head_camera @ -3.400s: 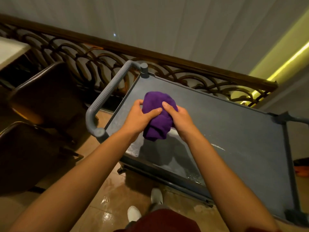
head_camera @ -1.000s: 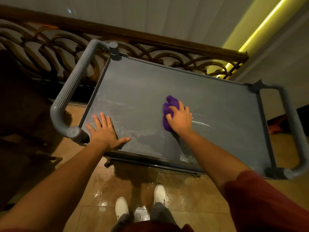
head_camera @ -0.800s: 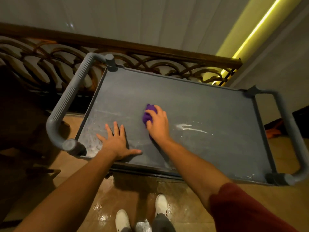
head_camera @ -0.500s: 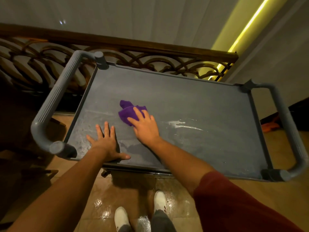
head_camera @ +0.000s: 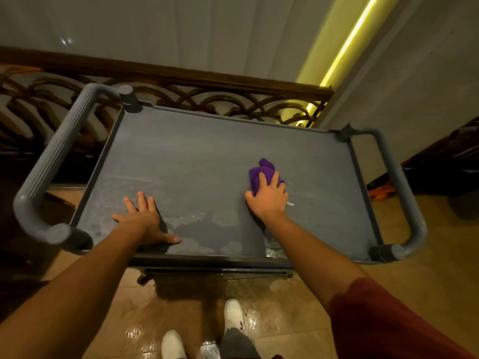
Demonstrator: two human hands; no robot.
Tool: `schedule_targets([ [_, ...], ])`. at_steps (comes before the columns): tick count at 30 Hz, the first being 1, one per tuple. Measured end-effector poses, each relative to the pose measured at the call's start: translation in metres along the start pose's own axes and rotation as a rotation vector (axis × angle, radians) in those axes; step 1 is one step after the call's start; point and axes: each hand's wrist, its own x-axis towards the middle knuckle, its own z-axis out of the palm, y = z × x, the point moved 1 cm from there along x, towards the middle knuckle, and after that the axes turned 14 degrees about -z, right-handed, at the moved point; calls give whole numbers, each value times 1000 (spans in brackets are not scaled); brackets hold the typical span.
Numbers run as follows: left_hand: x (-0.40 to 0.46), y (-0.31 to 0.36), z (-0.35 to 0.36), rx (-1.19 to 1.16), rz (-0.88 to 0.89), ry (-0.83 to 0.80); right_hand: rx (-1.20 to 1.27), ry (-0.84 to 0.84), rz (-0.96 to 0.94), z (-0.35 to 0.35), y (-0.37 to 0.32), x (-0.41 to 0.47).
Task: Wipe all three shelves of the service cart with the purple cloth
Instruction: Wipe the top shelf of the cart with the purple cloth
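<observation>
The grey service cart's top shelf (head_camera: pixel 202 156) fills the middle of the view, with damp streaks near its front edge. A bunched purple cloth (head_camera: pixel 260 173) lies right of the shelf's centre. My right hand (head_camera: pixel 268 198) presses down on the cloth, fingers over its near side. Flat on the shelf near the front left corner rests my left hand (head_camera: pixel 145 221), fingers spread, holding nothing. The two lower shelves are hidden under the top one.
Grey handles stand at the cart's left end (head_camera: pixel 49 167) and right end (head_camera: pixel 399 187). A dark ornate railing (head_camera: pixel 207 99) runs just behind the cart. The tiled floor (head_camera: pixel 285 307) is wet by my white shoes (head_camera: pixel 233 314). Something orange (head_camera: pixel 381 190) lies at the right.
My right hand has swept the cloth from left of centre to right of centre across the top shelf. My left hand stays flat near the front left corner.
</observation>
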Motion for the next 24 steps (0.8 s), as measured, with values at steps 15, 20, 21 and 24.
schedule_targets([
  [15,6,143,-21,-65,176,115,-186,-115,-617,-1,57,47],
  [20,9,143,-16,-45,151,118,-229,-82,-303,-6,101,20],
  [21,8,143,-17,-39,149,113,-224,-89,-203,-5,108,9],
  [24,1,142,-19,-41,149,109,-182,-129,5,-1,118,-22],
])
